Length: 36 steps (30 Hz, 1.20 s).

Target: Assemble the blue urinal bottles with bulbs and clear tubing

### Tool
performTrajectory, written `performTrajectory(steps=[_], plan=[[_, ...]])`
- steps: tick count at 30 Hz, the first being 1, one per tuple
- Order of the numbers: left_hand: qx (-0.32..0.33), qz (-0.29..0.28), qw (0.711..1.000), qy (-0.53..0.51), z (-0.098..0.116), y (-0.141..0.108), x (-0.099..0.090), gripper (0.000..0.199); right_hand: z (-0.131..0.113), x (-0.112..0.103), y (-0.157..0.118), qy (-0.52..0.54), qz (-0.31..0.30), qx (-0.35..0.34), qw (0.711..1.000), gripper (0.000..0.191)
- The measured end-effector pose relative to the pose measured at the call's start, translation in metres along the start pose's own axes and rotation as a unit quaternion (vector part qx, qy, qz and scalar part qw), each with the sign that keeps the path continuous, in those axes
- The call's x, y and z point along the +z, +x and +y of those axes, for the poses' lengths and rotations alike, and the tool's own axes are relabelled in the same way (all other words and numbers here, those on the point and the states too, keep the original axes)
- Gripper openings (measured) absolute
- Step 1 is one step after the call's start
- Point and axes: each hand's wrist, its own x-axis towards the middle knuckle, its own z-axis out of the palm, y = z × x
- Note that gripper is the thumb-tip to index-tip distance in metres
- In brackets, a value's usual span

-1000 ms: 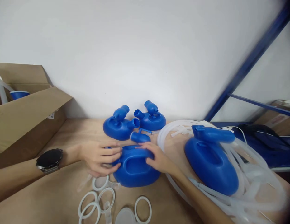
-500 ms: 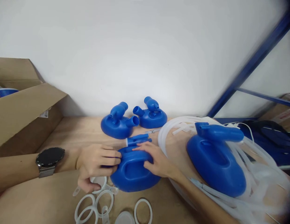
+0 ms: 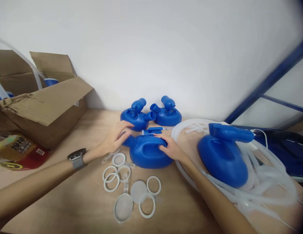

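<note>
A blue plastic urinal bottle (image 3: 151, 156) lies on the table before me, its neck (image 3: 129, 141) pointing left. My right hand (image 3: 171, 147) is closed over its handle side, thumb in the recess. Around the neck's mouth curl the fingers of my left hand (image 3: 117, 136), which partly hides the opening. Just behind the bottle lies a small blue tubular part (image 3: 152, 130) with a white end. White rings (image 3: 109, 182) and clear round lids (image 3: 123, 208) with strap tabs are spread in front of my hands.
Two more blue bottles (image 3: 167, 117) stand by the wall. Another blue bottle (image 3: 222, 162) rests at right among coiled clear tubing (image 3: 266, 191). An open cardboard box (image 3: 65, 120) and a yellow-and-red labelled package (image 3: 21, 152) are at left. A blue metal frame (image 3: 263, 84) stands at right.
The view has shifted, showing more of the box and the rings. My left hand has moved from lying along the bottle's left end to curling around its neck; my right hand stays on the handle.
</note>
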Motion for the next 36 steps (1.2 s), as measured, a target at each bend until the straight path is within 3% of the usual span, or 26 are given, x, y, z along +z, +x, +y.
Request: performTrajectory(steps=[2, 4, 6, 10, 13, 17, 24, 31, 36], plan=[[-0.075, 0.066, 0.994, 0.039, -0.01, -0.023, -0.002, 0.037, 0.002, -0.001, -0.001, 0.004, 0.005, 0.001, 1.0, 0.043], [-0.118, 0.062, 0.989, 0.07, -0.02, -0.048, -0.004, 0.037, 0.003, -0.002, -0.001, 0.001, 0.007, -0.001, 1.0, 0.044], [-0.111, 0.005, 0.991, 0.081, -0.026, -0.07, -0.005, 0.035, 0.003, -0.004, -0.002, -0.004, 0.008, 0.0, 1.0, 0.046], [-0.035, -0.114, 0.989, 0.084, -0.025, -0.099, -0.001, 0.022, 0.003, -0.005, -0.003, -0.014, 0.016, 0.006, 1.0, 0.048], [0.004, -0.181, 0.978, 0.104, -0.023, -0.107, 0.007, 0.023, 0.005, -0.005, -0.004, -0.02, 0.02, 0.002, 1.0, 0.047], [0.008, -0.236, 0.966, 0.109, -0.028, -0.105, 0.016, 0.019, 0.007, -0.004, -0.005, -0.027, 0.022, -0.004, 0.999, 0.046], [-0.061, -0.22, 0.97, 0.089, -0.039, -0.093, 0.026, 0.004, 0.006, -0.003, -0.004, -0.021, 0.022, -0.001, 1.0, 0.046], [-0.15, -0.159, 0.975, 0.05, -0.034, -0.076, 0.013, 0.036, 0.003, -0.004, -0.005, -0.02, 0.022, -0.001, 1.0, 0.046], [-0.207, -0.09, 0.969, 0.098, -0.043, -0.068, -0.006, 0.048, 0.004, -0.004, -0.005, -0.016, 0.028, -0.005, 0.999, 0.046]])
